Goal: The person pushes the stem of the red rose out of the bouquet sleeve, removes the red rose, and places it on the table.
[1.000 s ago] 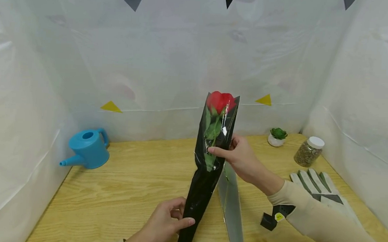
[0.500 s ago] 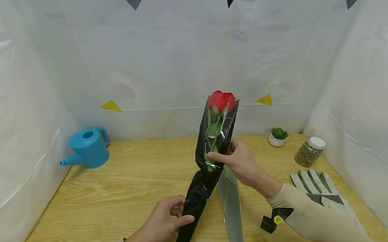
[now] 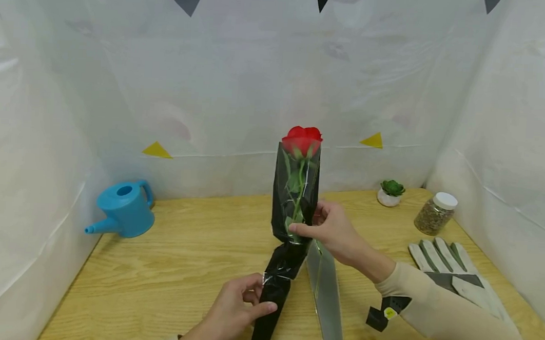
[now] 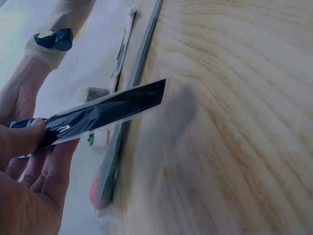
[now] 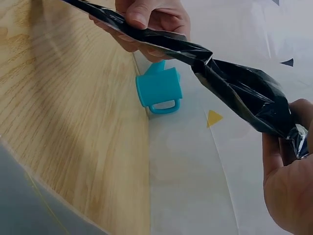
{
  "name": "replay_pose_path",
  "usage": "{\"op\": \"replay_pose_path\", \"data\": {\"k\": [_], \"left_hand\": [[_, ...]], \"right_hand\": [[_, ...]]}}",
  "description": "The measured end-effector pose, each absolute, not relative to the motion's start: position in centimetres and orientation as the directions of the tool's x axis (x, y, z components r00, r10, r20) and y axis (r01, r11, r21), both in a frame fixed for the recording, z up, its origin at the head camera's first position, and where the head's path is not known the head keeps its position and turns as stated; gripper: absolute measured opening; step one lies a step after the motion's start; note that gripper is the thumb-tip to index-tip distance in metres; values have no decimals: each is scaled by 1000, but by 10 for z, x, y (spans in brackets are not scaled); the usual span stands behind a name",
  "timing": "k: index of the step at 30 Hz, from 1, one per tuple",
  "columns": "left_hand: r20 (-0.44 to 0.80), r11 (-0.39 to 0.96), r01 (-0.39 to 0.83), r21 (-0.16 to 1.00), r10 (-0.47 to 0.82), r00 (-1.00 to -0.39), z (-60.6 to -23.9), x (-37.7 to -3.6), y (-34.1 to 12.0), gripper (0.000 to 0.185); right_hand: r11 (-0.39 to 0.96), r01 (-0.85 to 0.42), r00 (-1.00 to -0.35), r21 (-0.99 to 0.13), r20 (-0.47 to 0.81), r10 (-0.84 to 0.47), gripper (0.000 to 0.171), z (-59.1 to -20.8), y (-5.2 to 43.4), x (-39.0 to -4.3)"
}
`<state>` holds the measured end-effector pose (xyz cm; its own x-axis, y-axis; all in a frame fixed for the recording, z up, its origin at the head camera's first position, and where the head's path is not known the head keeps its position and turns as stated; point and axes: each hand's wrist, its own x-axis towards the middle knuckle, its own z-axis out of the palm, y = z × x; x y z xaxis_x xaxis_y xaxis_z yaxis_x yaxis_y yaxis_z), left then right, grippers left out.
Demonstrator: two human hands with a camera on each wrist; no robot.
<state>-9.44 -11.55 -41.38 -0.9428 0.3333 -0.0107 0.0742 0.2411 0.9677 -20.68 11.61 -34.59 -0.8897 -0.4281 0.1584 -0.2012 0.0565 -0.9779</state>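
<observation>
Wrapped rose held up in both hands above the table

Rose [image 3: 303, 140] stands nearly upright above the middle of the table [image 3: 194, 248], bloom just out of the top of its black wrapper [image 3: 283, 260]. Both hands carry it.

Right hand [image 3: 336, 235]: thumb on the clear front, fingers curled behind; clamped on the wrapper at the lower leaves. Probably chosen because the stem stiffens it there and the bloom stays uncrushed.

Left hand [image 3: 235, 304]: thumb and fingers pinch the lower wrapper, whose tail runs free past the thumb toward the near edge. Likely steadies the limp end; the wrapper kinks between the 2 grips, so I judge this part has little stiffness.

Gray sleeve [image 3: 326, 291] lies on the table behind the wrapper, running toward the near edge. Contents: cannot tell.

Surroundings: watering can [image 3: 127, 211] at the left edge near the back corner; potted plant [image 3: 390, 192] at the back edge, toward the right corner; jar [image 3: 434, 214] and gloves [image 3: 452, 272] along the right edge. Placement there presumably leaves the middle for handwork.
</observation>
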Motion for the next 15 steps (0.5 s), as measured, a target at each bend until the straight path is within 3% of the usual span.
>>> {"op": "replay_pose_path", "data": {"k": [15], "left_hand": [[25, 278, 118, 953, 316, -948, -410, -95, -113, 18]], "right_hand": [[74, -241, -872, -968, 183, -453, 33, -350, 117, -200]]}}
